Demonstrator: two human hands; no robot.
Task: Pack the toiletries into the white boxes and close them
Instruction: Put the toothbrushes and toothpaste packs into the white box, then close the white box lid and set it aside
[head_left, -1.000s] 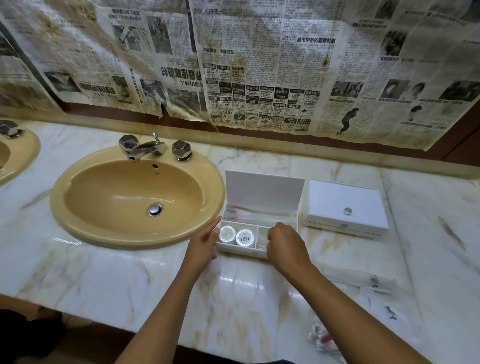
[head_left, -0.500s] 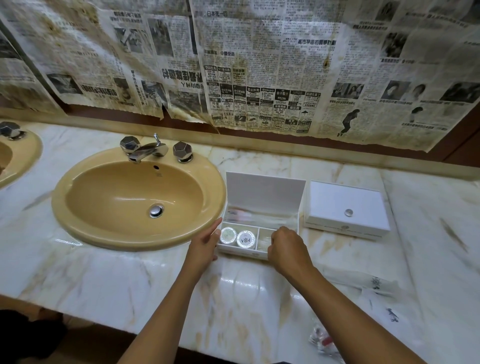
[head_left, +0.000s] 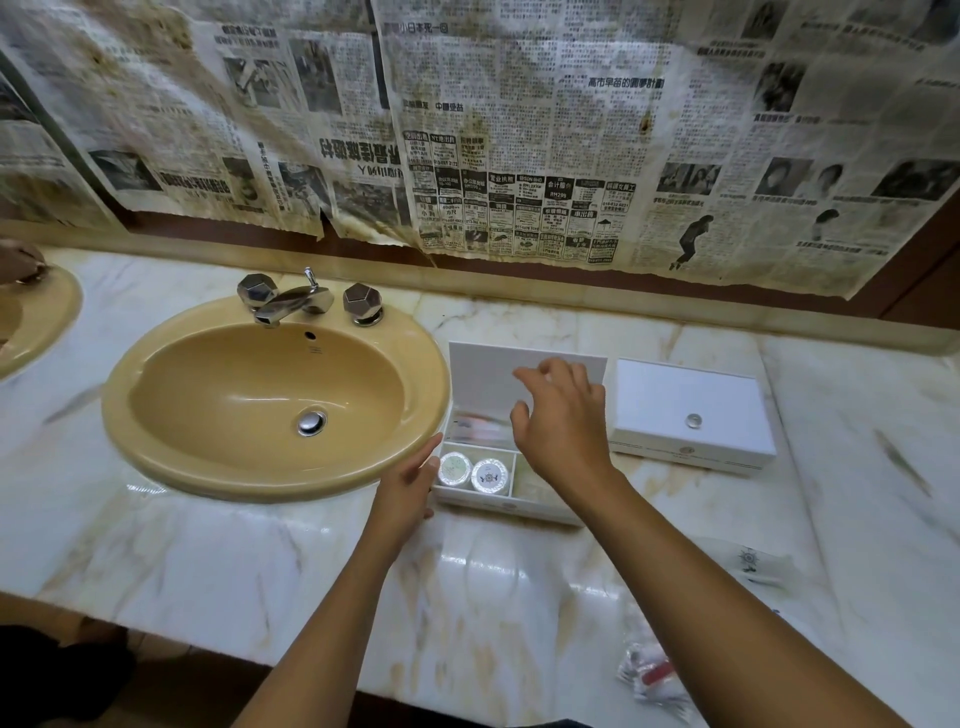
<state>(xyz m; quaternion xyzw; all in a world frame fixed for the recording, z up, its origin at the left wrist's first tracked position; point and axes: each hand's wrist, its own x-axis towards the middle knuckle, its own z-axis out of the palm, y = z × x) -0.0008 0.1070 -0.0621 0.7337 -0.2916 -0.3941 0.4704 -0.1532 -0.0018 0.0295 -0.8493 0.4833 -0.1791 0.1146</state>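
Sink (head_left: 156, 447): yellow basin set in the marble counter (head_left: 260, 561).
Left hand (head_left: 410, 483): fingers straight, resting against the open white box's (head_left: 498, 506) left side.
Round toiletries (head_left: 472, 470): two, front-left compartment.
Right hand (head_left: 563, 421): fingers loosely spread above the box, holding nothing.
Closed white box (head_left: 691, 410): just right.

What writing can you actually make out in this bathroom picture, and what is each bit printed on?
"RM299": newspaper pasted on the wall, in an advert block.
"NT": same newspaper, a small advert further left.
Chinese headlines and columns on the newspaper: too blurred for me to quote reliably.
Round emblem on the closed white box front: too small to read.
Printed lids of the two round tins in the open white box: unreadable.
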